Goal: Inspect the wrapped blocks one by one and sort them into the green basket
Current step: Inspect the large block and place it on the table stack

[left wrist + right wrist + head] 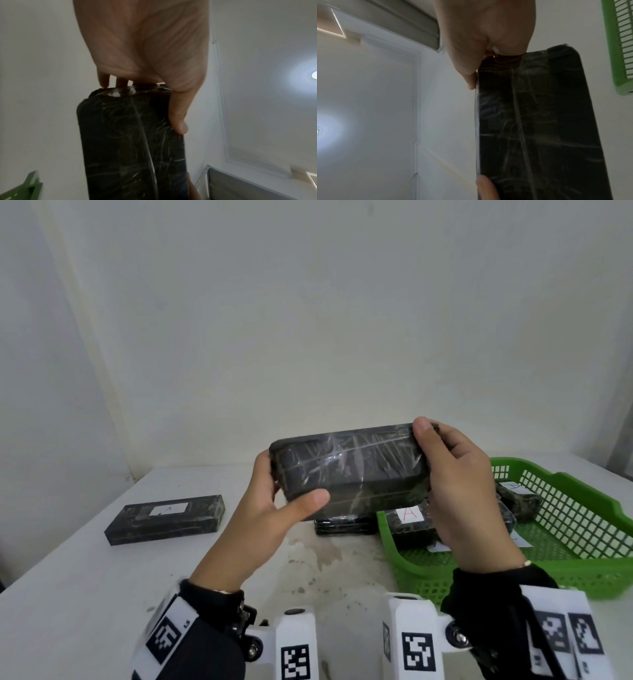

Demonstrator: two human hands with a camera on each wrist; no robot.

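Both hands hold one wrapped block (349,470) up off the surface (102,570), lengthwise between them. The left hand (274,505) grips its left end, thumb curled along the near edge and fingers (104,79) behind it; the right hand (459,487) grips the right end, thumb over the top corner. The block sits just left of and above the green basket (582,542), which already holds several labelled blocks (407,522). No label shows on the faces turned to the head view, so the inspection looks unfinished. To do it well, roll the block slowly about its long axis, keeping both ends pinched so the slick film does not slip, until every face has been seen. Then carry it right and set it flat in a free part of the basket. Another block with a label (168,518) lies on the far left of the surface, and one more dark block (342,525) lies just left of the basket.
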